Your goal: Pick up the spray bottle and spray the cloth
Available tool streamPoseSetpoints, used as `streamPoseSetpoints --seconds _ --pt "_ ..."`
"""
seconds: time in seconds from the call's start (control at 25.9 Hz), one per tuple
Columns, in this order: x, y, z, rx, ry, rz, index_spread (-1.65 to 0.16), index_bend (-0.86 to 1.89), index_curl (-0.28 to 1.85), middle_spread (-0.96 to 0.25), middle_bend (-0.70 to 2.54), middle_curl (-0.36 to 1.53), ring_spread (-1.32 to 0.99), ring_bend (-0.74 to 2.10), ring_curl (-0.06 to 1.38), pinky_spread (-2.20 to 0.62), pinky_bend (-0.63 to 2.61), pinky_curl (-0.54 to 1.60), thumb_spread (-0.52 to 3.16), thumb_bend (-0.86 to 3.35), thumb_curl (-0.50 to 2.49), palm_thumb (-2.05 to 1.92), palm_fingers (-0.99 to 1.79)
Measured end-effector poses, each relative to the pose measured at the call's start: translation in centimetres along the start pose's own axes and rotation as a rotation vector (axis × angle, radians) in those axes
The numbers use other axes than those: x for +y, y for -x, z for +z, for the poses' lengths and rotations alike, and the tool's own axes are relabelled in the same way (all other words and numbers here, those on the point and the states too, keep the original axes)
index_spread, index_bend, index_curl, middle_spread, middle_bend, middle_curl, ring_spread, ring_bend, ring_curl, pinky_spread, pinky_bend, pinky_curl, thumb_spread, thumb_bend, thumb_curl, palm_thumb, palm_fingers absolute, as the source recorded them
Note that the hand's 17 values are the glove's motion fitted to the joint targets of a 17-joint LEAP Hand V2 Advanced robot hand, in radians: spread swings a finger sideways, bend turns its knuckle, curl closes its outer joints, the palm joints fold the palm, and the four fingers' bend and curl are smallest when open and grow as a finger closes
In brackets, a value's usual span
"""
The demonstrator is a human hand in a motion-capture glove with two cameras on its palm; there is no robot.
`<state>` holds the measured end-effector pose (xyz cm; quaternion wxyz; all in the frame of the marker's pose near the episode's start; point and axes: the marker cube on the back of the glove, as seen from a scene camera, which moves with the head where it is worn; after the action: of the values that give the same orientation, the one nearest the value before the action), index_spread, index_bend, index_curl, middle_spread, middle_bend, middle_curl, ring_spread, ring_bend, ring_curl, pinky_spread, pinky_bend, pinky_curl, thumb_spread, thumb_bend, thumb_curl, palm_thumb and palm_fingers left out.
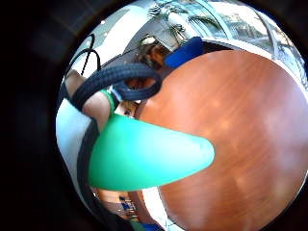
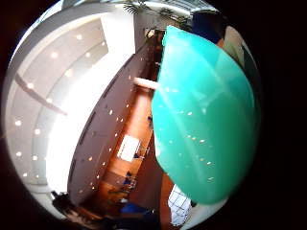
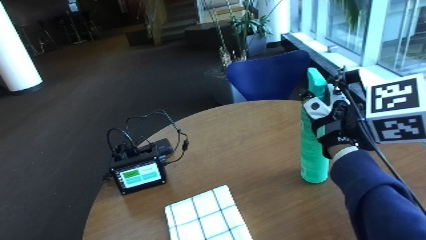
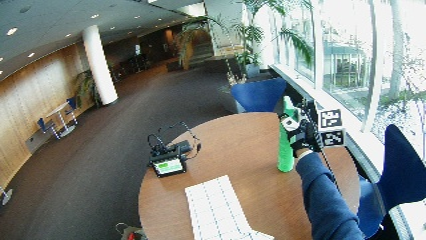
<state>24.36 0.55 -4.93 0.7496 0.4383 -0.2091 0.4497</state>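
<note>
A tall green spray bottle (image 3: pixel 313 150) stands upright on the right side of the round wooden table (image 3: pixel 246 135), its base at the tabletop. My gloved right hand (image 3: pixel 336 125) grips its upper part just below the nozzle, fingers curled round it. The wide outside view shows the same: the hand (image 4: pixel 303 132) is wrapped on the bottle (image 4: pixel 285 150). The bottle's green body fills both palm views (image 1: pixel 144 154) (image 2: pixel 206 120). A white cloth with a blue grid (image 3: pixel 206 217) lies flat near the table's front edge, well left of and apart from the bottle.
A black device with a green screen (image 3: pixel 140 172) and looped cables sits at the table's left edge. A blue chair (image 3: pixel 266 80) stands behind the table; another blue chair (image 4: pixel 399 165) is at the right by the window. Bare wood lies between bottle and cloth.
</note>
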Motion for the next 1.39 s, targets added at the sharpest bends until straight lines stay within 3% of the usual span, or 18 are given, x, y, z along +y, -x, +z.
streamPoseSetpoints --seconds 0.42,0.81,1.08,1.23,1.39 --pt "1.2 1.3 1.0 0.033 -0.018 -0.195 -0.28 0.17 0.36 -0.13 0.43 0.4 -0.18 0.59 0.4 -0.12 0.46 0.36 0.84 0.12 0.47 0.85 1.27" --pt "-2.5 4.8 -11.9 0.015 -0.124 -0.231 -0.28 0.17 0.39 -0.14 0.43 0.43 -0.2 0.59 0.41 -0.18 0.49 0.37 0.82 0.06 0.52 0.9 1.26" --pt "-1.6 10.5 -16.9 0.017 0.13 -0.324 -0.27 0.17 0.41 -0.14 0.42 0.45 -0.2 0.58 0.42 -0.19 0.49 0.38 0.8 0.02 0.56 0.92 1.26" --pt "0.8 13.8 -16.4 0.098 0.303 -0.381 -0.28 0.17 0.42 -0.14 0.43 0.46 -0.2 0.58 0.42 -0.19 0.49 0.38 0.77 0.0 0.58 0.93 1.28" --pt "4.5 15.2 -14.2 0.171 0.546 -0.321 -0.28 0.17 0.43 -0.14 0.42 0.46 -0.2 0.59 0.43 -0.2 0.5 0.38 0.73 -0.02 0.6 0.94 1.3"
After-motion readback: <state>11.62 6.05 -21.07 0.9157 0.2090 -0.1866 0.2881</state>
